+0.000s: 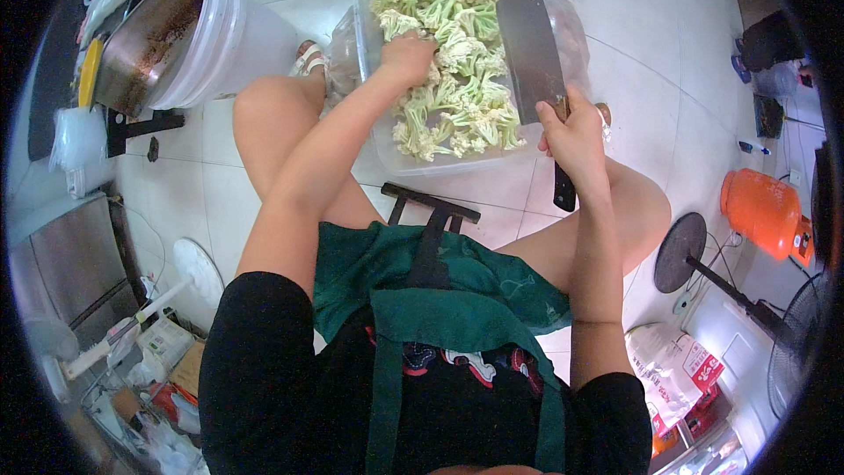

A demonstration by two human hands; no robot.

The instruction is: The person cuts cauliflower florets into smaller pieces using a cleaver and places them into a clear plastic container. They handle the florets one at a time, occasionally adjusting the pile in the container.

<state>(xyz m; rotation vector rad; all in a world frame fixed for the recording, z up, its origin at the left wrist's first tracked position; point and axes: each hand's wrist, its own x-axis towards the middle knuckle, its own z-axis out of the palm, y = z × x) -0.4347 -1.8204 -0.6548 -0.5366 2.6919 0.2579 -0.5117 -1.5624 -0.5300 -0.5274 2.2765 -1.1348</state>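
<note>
Before me on the floor is a clear plastic tub (364,33), with many cut cauliflower florets (461,59) spread inside it. My left hand (409,58) reaches down among the florets on the tub's left side. Its fingertips are hidden, so whether they grip a floret does not show. In my right hand (575,138) is a cleaver (531,53), gripped around the handle near the blade. The broad dark blade points away from me and overlaps the tub's right rim in view. A dark handle end sticks out below my fist.
Left of the tub stand stacked white plastic buckets (244,46) with a stained metal pot (148,46) beside them. A dark wooden stool (428,201) shows between my knees. An orange gas cylinder (765,211) and a standing fan's round base (679,252) are at right.
</note>
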